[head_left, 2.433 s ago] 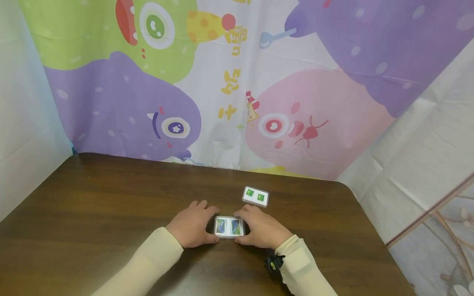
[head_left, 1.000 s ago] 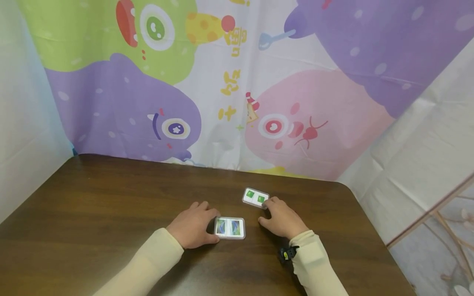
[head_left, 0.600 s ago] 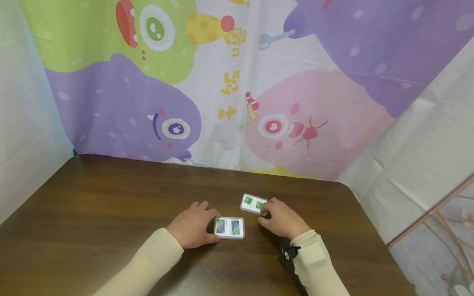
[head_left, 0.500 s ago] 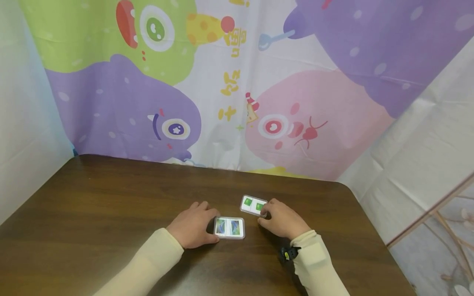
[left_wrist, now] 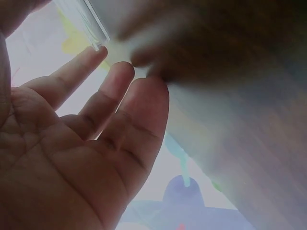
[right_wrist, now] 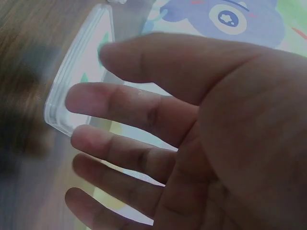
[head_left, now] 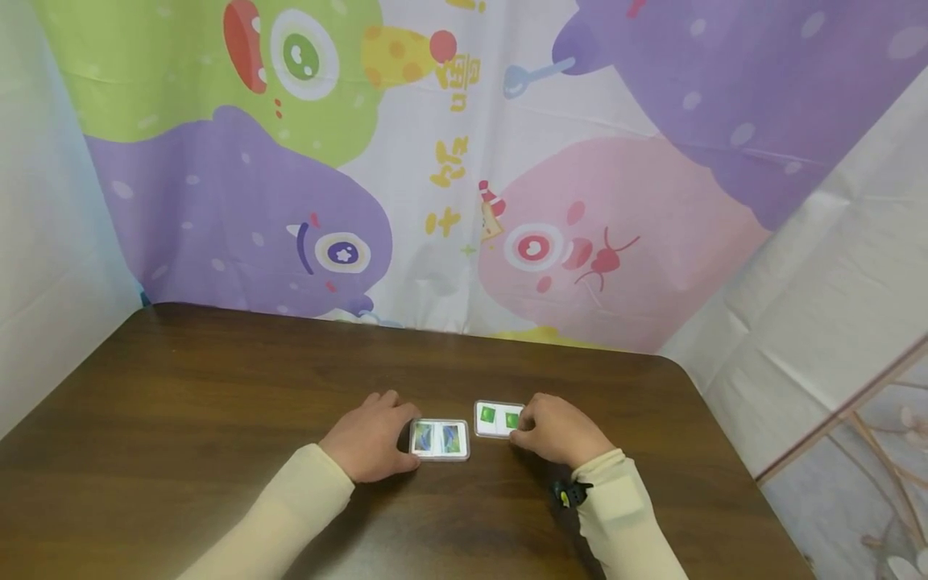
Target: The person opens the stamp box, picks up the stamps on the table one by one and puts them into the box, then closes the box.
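Observation:
Two flat clear-rimmed plastic cases lie on the brown table. One case (head_left: 440,440) shows two blue-and-green pictures. Its left end sits between the thumb and index finger of my left hand (head_left: 368,439). In the left wrist view, a fingertip (left_wrist: 98,51) meets a clear corner of that case (left_wrist: 93,26), and the other fingers extend loosely. To the right lies the case with two green squares (head_left: 498,419). My right hand (head_left: 561,431) pinches its right end, partly covering it. The right wrist view shows the thumb (right_wrist: 139,57) and index finger at this case (right_wrist: 60,98).
The dark wooden table (head_left: 239,362) has rounded back corners. Behind it hangs a cloth (head_left: 428,282) printed with cartoon monsters. White sheeting (head_left: 819,298) closes off the right side. A black band (head_left: 570,494) is worn at the right wrist.
My right hand left the blue-picture case for the green-square case. That case has come nearer and turned straighter, now beside the other. My left hand and its case have shifted slightly left and away.

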The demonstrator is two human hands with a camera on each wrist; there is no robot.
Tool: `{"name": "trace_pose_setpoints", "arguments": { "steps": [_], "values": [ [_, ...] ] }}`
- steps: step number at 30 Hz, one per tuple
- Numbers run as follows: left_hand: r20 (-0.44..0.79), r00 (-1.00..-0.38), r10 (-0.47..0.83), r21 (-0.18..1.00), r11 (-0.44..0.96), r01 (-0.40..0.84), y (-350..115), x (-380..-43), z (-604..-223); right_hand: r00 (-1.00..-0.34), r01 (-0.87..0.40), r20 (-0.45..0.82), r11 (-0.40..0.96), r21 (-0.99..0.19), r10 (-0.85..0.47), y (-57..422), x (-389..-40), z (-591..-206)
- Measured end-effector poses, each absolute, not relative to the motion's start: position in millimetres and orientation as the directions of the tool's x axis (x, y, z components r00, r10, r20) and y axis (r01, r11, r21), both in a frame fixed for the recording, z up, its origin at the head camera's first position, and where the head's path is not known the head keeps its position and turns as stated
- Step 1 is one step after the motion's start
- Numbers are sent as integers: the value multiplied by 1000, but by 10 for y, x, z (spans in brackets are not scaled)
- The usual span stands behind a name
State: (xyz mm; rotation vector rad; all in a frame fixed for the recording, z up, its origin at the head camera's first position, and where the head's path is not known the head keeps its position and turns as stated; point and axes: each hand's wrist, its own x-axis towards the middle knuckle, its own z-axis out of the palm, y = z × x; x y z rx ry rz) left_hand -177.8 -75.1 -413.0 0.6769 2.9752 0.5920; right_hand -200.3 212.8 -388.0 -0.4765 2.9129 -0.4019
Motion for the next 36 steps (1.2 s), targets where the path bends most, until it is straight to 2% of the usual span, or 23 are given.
{"name": "trace_pose_setpoints", "arguments": {
  "steps": [26, 33, 36],
  "values": [
    [25, -929, 368, 353, 866, 353, -865, -1834, -4123, -933, -271, -141, 904, -329, -331, 2071, -1911, -3799],
    [11, -919, 394, 359, 856, 372, -903, -1856, -4102, -930, -267, -148, 896, -355, -336, 2089, -1918, -3784],
    [1, -915, 403, 368, 851, 375, -950, -1874, -4079, -932, -283, -112, 885, -368, -345, 2137, -1939, -3788]
  ]
}}
